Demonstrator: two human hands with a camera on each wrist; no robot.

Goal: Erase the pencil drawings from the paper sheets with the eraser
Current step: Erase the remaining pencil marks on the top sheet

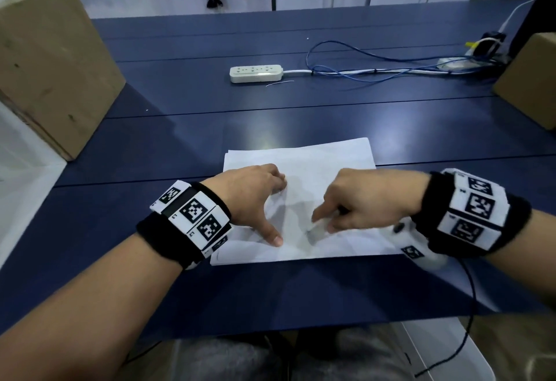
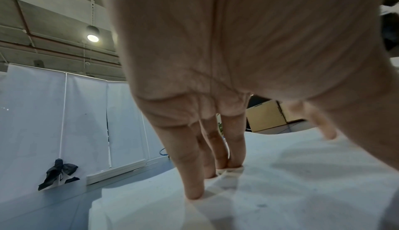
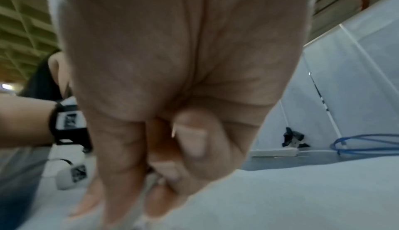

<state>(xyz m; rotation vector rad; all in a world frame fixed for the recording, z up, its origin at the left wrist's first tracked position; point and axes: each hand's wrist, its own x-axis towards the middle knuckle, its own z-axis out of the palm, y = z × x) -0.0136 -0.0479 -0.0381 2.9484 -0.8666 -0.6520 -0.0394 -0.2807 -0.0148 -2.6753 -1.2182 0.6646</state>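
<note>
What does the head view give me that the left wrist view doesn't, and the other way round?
Only the head view: both hands together, the right hand pinching a small pale thing, likely the eraser, on the paper; also the power strip, blue cable and cardboard boxes.
Only the left wrist view: the left fingers seen from below, straight, tips pressing the sheet; a ceiling lamp.
Both: the left hand holding down the paper, and the blue table.
</note>
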